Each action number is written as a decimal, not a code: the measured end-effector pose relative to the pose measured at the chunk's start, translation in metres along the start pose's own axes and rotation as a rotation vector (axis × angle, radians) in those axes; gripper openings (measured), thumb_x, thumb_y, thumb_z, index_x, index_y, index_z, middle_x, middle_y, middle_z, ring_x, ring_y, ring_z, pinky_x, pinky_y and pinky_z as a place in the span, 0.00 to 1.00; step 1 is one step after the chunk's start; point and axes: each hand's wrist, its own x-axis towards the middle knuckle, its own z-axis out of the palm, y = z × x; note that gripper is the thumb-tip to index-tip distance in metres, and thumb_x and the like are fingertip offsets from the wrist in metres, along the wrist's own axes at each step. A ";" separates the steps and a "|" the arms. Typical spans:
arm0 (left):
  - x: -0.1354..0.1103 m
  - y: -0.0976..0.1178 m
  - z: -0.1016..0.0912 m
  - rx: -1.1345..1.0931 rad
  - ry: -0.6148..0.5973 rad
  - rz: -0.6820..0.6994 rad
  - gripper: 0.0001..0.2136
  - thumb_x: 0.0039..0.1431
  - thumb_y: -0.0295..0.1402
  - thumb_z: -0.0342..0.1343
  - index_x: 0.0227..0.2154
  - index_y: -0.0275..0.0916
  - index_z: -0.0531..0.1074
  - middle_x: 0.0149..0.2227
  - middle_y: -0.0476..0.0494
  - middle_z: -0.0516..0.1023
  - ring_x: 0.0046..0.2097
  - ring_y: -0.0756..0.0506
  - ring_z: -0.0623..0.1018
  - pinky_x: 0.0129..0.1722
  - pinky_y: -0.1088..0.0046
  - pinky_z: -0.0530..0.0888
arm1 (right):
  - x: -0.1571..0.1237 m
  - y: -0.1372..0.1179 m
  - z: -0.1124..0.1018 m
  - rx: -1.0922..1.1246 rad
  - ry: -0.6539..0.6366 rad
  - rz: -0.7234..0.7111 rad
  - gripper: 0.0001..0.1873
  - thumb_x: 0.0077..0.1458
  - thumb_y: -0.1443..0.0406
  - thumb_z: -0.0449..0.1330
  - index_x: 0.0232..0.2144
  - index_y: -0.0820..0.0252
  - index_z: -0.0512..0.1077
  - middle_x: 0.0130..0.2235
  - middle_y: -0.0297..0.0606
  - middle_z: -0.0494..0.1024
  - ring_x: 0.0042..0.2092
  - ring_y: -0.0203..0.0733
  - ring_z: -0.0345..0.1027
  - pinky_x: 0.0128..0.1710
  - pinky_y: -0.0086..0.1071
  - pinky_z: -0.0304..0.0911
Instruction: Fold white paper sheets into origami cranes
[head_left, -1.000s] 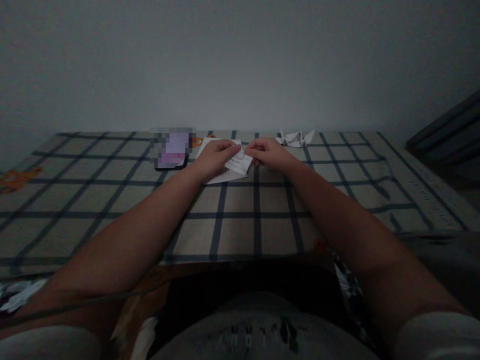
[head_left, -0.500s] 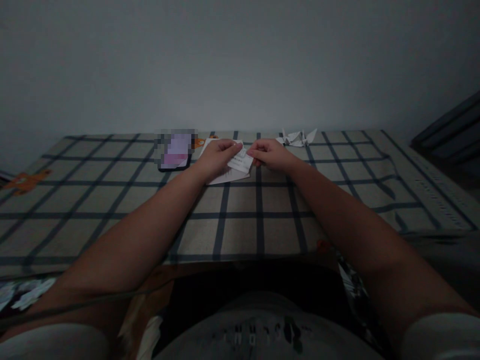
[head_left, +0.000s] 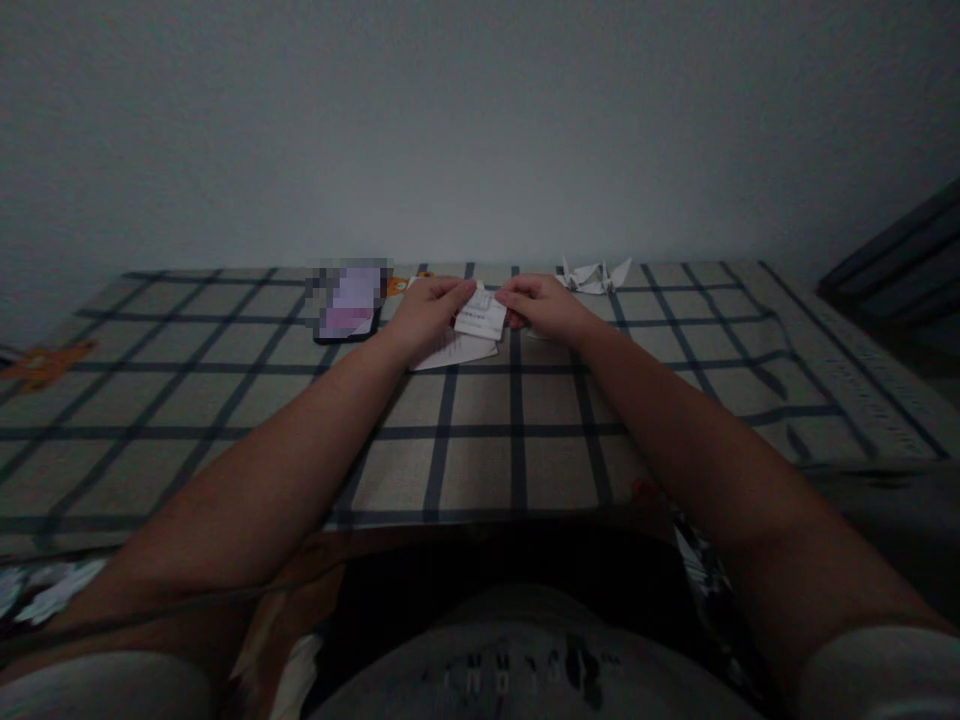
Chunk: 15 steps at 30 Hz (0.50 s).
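Both of my arms reach forward over a table covered with a checked cloth. My left hand and my right hand meet at the far middle of the table, and each pinches an edge of a small folded white paper. Under the hands a larger white sheet lies flat on the cloth. The fingers of both hands are curled closed on the small paper.
A phone with a lit screen lies left of my left hand. Folded white paper cranes sit at the far edge, right of my right hand. A plain wall rises behind the table. Dark furniture stands at the right.
The small folded paper has lifted slightly and shifted between my fingers. My hands stay in nearly the same place.
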 end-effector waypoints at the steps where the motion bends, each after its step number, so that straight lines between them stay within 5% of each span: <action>1: 0.000 0.000 0.000 0.024 0.005 -0.003 0.16 0.58 0.46 0.66 0.28 0.36 0.79 0.27 0.47 0.79 0.28 0.50 0.75 0.28 0.75 0.70 | 0.000 -0.001 0.000 0.004 0.014 0.000 0.13 0.68 0.73 0.61 0.28 0.63 0.73 0.22 0.29 0.71 0.24 0.30 0.63 0.26 0.24 0.59; 7: 0.003 -0.007 -0.001 -0.130 -0.079 -0.115 0.15 0.55 0.45 0.69 0.32 0.36 0.81 0.28 0.46 0.80 0.28 0.50 0.76 0.27 0.76 0.70 | 0.001 -0.001 -0.001 0.008 0.072 0.012 0.15 0.66 0.75 0.60 0.26 0.62 0.72 0.21 0.29 0.70 0.24 0.31 0.62 0.27 0.25 0.58; 15: 0.003 -0.015 -0.004 -0.024 -0.116 -0.065 0.17 0.55 0.47 0.70 0.32 0.36 0.82 0.31 0.44 0.82 0.31 0.48 0.79 0.31 0.73 0.73 | 0.001 0.000 0.001 0.042 0.062 0.018 0.13 0.65 0.76 0.59 0.28 0.62 0.72 0.23 0.28 0.71 0.25 0.31 0.63 0.27 0.26 0.58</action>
